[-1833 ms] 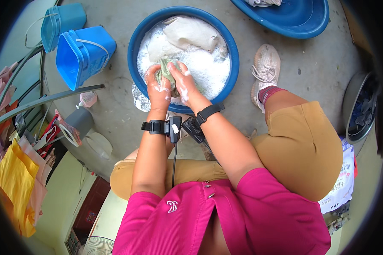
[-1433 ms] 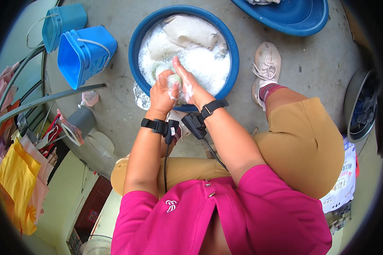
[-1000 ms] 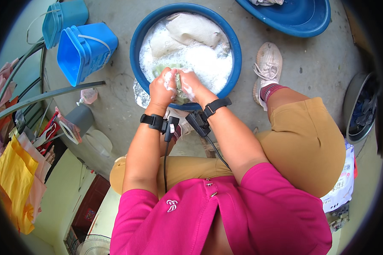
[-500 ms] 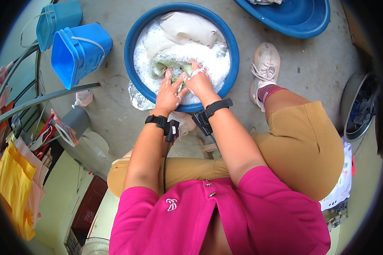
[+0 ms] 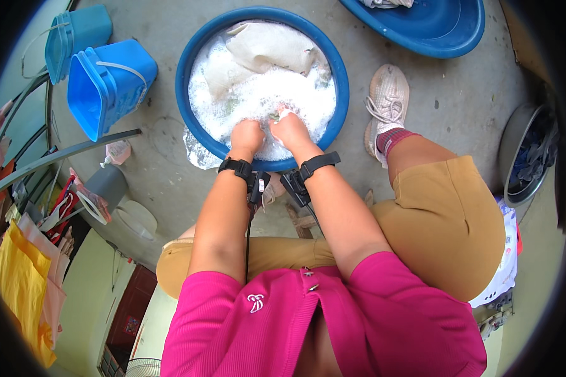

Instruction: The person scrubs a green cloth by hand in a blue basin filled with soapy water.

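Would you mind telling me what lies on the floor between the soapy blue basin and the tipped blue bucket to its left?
In the head view, only bare concrete floor separates the blue basin from the blue bucket; nothing lies on that stretch.

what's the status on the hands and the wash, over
Left hand and right hand down in the suds, side by side, gripping a greenish cloth. Blue basin full of foam. Beige cloth at far side, clear of hands.

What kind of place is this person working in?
Probably a home washing area on a concrete floor: a blue basin of suds and soaking cloth, blue buckets lying beside it, and clothes hanging nearby.
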The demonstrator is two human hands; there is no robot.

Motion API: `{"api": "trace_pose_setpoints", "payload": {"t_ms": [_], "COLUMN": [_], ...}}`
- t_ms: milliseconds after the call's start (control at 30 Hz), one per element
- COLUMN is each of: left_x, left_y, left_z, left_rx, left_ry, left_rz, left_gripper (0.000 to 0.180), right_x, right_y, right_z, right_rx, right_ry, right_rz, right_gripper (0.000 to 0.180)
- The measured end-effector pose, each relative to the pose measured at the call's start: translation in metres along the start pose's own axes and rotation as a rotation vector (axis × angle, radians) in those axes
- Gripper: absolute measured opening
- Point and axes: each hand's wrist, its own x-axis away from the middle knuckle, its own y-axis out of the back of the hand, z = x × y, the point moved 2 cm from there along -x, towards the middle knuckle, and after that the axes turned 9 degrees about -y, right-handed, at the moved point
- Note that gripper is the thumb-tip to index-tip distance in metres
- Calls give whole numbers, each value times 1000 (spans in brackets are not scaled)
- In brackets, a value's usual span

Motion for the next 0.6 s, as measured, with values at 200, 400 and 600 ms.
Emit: {"api": "trace_pose_setpoints", "payload": {"t_ms": [200,400,600], "left_x": [32,42,52], "left_y": [77,72,67], "left_z": [-8,8,-22], "left_rx": [1457,1576,313], "left_ry": [-63,-216,-385], "left_rz": [-456,-660,-866], "left_gripper": [46,39,54], "right_x": [-26,39,37], "right_y": [-24,3,3], "right_z": [-9,52,51], "right_rx": [-595,-1285,-1329], "right_ry": [99,92,64], "right_rz": [82,639,515], "right_gripper": [59,55,60]}}
